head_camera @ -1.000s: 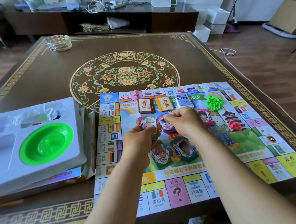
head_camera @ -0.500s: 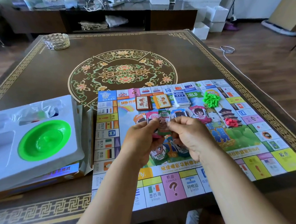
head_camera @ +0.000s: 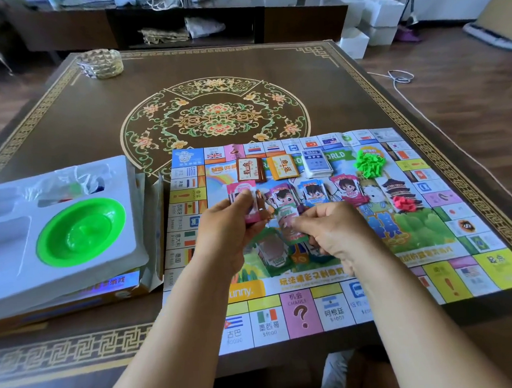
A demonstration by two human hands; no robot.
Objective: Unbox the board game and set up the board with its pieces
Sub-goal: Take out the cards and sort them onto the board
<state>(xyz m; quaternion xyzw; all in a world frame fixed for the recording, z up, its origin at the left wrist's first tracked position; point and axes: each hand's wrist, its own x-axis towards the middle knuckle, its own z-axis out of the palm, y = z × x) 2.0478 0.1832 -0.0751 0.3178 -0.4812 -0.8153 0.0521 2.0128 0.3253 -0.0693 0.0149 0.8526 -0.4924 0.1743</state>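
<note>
Head view: play money being sorted over the board [head_camera: 451,274].

Since a second ago the left hand [head_camera: 227,237] has lifted, its grip pinching a pink wad of notes [head_camera: 245,205], while the right hand [head_camera: 332,234] now pinches 1 green note [head_camera: 289,224] drawn from it. I'd say it joins the piles on the desk [head_camera: 94,119] next; sorting is well along.

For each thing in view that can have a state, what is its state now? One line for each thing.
Game board: unfolded, flat on the table.
Left hand: holds a stack of paper money.
Right hand: pinches a green note.
Three card decks: stacked in a row on the board.
Green houses: loose pile.
Red pieces: loose pile.
Green bowl: seated in the white tray.
</note>
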